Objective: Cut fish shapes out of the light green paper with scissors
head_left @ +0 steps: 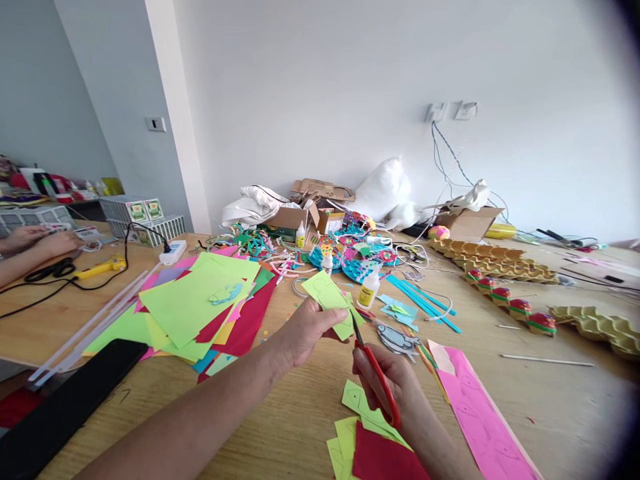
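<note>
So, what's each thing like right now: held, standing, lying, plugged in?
Green paper, held in the left hand, drawn on
Scissors, held in the right hand, blades at that paper
Front white bottle, standing upright
Pink paper strip, lying down, drawn on
Power strip, plug in it

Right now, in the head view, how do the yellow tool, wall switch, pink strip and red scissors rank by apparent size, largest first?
1. Pink strip
2. Red scissors
3. Yellow tool
4. Wall switch
</note>
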{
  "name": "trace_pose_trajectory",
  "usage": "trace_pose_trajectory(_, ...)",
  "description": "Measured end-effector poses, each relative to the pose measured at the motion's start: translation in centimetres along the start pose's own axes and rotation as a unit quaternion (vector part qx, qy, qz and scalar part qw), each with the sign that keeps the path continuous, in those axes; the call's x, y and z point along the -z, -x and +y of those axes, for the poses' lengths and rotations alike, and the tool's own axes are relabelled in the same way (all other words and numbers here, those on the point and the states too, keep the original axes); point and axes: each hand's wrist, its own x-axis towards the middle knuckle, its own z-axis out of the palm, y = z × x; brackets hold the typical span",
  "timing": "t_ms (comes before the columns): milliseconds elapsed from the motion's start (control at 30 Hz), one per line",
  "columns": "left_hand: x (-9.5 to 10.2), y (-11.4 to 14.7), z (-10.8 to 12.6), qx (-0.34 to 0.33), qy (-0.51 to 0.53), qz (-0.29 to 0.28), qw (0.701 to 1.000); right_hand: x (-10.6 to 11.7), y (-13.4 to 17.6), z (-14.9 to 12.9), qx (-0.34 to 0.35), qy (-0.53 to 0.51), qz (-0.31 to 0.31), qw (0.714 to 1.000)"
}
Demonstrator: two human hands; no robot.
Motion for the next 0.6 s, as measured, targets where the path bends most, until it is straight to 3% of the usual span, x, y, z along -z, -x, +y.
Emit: trace_pose_trajectory(600,-0.09,0.06,0.06,0.006,0.005,-0.007,1.0,0.03,0.43,-0.45,0.019,-0.014,-0.012,1.0)
